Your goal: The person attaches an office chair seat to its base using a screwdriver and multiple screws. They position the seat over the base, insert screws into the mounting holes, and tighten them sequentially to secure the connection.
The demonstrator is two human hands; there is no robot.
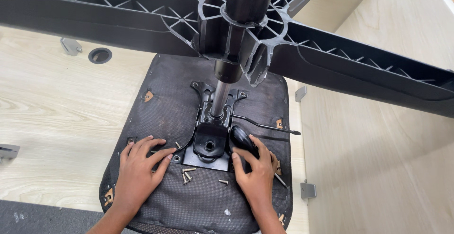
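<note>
From the head camera, an upturned office-chair seat covered in black stapled fabric (161, 120) lies on a pale wood-grain surface (52, 115). A black metal tilt mechanism plate (208, 144) is bolted at the seat's centre, and a shiny steel gas-lift column (219, 99) rises from it into the black plastic five-arm chair base (331, 59) that fills the far part of the view. The left hand (139, 167) rests flat and released on the fabric, fingers spread, fingertips just beside the plate's near left corner. The right hand (255, 170) is clenched around the black rounded handle of a tool (241, 138), just right of the plate. Several loose silver screws (187, 174) lie on the fabric between the hands. A thin black lever rod (267, 126) sticks out to the right.
</note>
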